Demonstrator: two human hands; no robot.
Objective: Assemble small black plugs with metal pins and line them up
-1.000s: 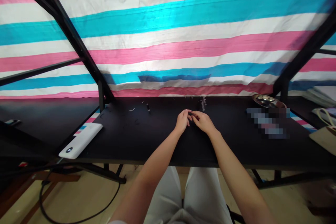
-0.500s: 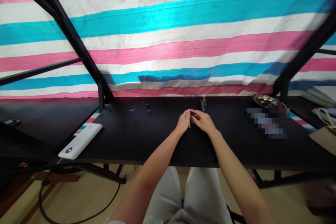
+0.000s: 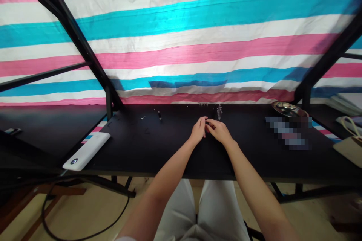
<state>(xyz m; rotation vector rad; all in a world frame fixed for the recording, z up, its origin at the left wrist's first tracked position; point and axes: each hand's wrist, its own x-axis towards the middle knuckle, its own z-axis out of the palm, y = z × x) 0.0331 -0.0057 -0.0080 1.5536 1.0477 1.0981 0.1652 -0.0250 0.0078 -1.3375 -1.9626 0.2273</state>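
Note:
My left hand [image 3: 197,129] and my right hand [image 3: 217,130] meet over the middle of the black table [image 3: 175,150], fingertips pinched together. Between them is a small dark piece [image 3: 208,122], too small to name. Just beyond the hands lie a small cluster of pale beads or parts [image 3: 218,111] and a short row of tiny pieces [image 3: 203,104] near the table's back edge.
A white power bank [image 3: 86,150] lies at the table's left front corner. A metal dish [image 3: 289,109] sits at the back right, beside a blurred patch. Small bits [image 3: 160,116] lie back left. Black frame bars and a striped tarp stand behind; a cable lies on the floor.
Both hands have shifted slightly away from me and stay pinched together; nothing else on the table has moved.

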